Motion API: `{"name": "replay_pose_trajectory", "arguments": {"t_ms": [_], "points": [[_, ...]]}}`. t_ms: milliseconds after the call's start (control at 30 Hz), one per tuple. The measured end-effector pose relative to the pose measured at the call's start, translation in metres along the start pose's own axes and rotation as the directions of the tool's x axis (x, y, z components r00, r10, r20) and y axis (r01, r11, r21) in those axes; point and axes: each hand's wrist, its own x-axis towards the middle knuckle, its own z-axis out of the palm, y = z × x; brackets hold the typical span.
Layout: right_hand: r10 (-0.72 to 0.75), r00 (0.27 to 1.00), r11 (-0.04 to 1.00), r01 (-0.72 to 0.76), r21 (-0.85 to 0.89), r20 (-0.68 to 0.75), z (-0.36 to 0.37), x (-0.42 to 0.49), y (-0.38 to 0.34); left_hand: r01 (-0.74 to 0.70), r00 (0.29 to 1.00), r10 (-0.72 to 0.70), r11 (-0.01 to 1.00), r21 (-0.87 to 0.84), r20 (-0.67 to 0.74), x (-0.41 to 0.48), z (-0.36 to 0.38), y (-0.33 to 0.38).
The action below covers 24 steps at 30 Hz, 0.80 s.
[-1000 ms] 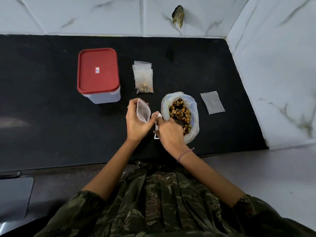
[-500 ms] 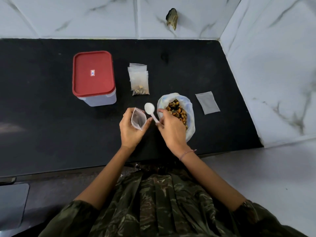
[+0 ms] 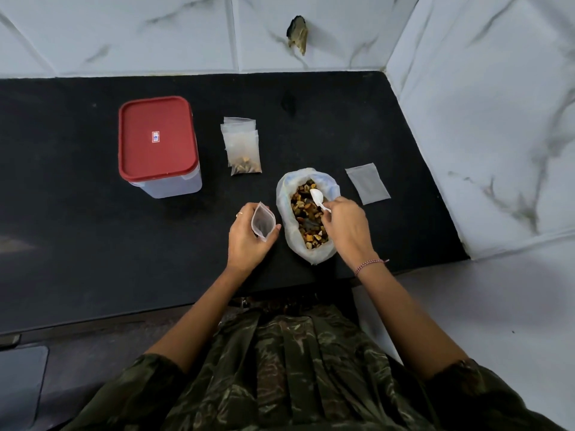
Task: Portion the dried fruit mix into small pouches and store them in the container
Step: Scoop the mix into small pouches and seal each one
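From the head camera, the left hand (image 3: 249, 237) curls round a small empty pouch (image 3: 263, 221), holding it upright with its mouth spread wide, just left of the plastic bag (image 3: 287, 213) of dried fruit mix (image 3: 306, 216) on the black counter (image 3: 77, 244). The right hand (image 3: 347, 227) pinches the handle of a white spoon (image 3: 318, 198), whose bowl sits over the mix inside the bag. Farther back lie partly filled pouches (image 3: 242, 147) and, to their left, the red-lidded container (image 3: 158, 144), closed. A flat empty pouch (image 3: 367, 183) lies right of the bag.
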Motion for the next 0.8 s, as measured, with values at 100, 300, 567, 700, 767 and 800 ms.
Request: {"name": "replay_pose_trajectory", "arguments": {"t_ms": [100, 300, 567, 700, 767, 800], "points": [[-0.075, 0.997, 0.989, 0.079, -0.126, 0.032, 0.003, 0.004, -0.003, -0.002, 0.998, 0.002, 1.000, 0.011, 0.066, 0.000, 0.003, 0.001], [-0.083, 0.995, 0.994, 0.087, -0.068, 0.062, 0.002, 0.015, -0.012, 0.049, 0.987, -0.053, 0.998, 0.029, 0.150, 0.001, 0.016, 0.002], [0.054, 0.984, 0.976, -0.088, 0.201, 0.169, -0.008, 0.028, -0.010, 0.063, 0.988, -0.068, 0.997, 0.033, 0.142, 0.001, 0.024, 0.008], [0.060, 0.979, 0.969, -0.105, 0.224, 0.196, -0.007, 0.028, -0.010, 0.062, 0.988, -0.065, 0.998, 0.024, 0.137, 0.000, 0.024, 0.011], [0.049, 0.976, 0.972, -0.095, 0.214, 0.210, -0.007, 0.028, -0.010, 0.063, 0.989, -0.067, 0.997, 0.032, 0.134, 0.000, 0.025, 0.011], [0.058, 0.974, 0.969, -0.108, 0.224, 0.220, -0.006, 0.029, -0.009, 0.066, 0.989, -0.070, 0.997, 0.035, 0.133, 0.000, 0.025, 0.012]]}}
